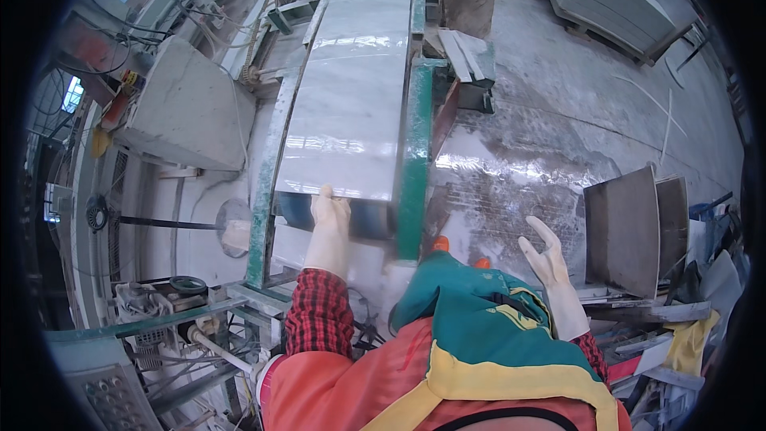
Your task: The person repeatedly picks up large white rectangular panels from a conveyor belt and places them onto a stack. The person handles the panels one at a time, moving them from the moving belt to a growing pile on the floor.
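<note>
One long pale slab (347, 112), lying between green rails (416, 152) from top centre to the middle of the frame. At its near edge, left hand (329, 214) with fingers bent, seemingly touching; impossible to say whether truly gripping. Right hand (547, 258) open and empty, right of centre. Best, by judgement, to steady the edge squarely between both rails with light, even pressure, fingertips clear of the dark roller (371, 219) just below. For any sideways drift, bring the right hand across to share the balance.
</note>
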Available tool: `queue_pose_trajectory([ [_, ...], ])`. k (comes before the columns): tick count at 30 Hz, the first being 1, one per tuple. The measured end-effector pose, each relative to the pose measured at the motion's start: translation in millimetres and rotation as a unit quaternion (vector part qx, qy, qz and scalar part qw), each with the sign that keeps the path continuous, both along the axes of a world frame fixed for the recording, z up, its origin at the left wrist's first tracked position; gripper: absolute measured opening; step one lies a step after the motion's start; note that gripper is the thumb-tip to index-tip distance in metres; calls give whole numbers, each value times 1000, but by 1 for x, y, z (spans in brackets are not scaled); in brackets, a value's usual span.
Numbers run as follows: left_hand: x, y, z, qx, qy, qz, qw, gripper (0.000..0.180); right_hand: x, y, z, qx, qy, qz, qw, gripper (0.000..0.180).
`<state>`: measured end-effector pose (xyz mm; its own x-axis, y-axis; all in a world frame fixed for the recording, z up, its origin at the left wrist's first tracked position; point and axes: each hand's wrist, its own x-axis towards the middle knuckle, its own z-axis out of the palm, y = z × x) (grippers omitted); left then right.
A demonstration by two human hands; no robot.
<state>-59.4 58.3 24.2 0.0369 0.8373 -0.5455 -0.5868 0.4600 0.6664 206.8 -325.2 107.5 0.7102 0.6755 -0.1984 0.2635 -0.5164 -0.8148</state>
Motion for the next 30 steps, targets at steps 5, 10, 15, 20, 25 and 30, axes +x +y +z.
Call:
queue_pose_trajectory([
  [5, 3, 1, 9, -38, 13, -6, 999, 36, -3, 2, 9, 0, 0, -7, 1000, 50],
  [10, -14, 11, 7, 3, 231, -149, 961, 25, 0, -14, -6, 7, -13, -29, 999, 49],
  [15, -35, 33, 3, -65, 339, -275, 897, 41, -2, -33, -18, 31, 43, -59, 997, 49],
  [20, -35, 21, -12, -107, 117, -137, 978, 37, 7, -36, -31, -5, 44, -50, 998, 49],
  [25, -32, -4, 14, -65, 155, -167, 972, 32, 31, -77, -83, -3, 24, -95, 995, 51],
  [30, -11, -5, 47, 73, 369, -323, 868, 15, 53, -171, -97, -55, -100, -247, 962, 53],
])
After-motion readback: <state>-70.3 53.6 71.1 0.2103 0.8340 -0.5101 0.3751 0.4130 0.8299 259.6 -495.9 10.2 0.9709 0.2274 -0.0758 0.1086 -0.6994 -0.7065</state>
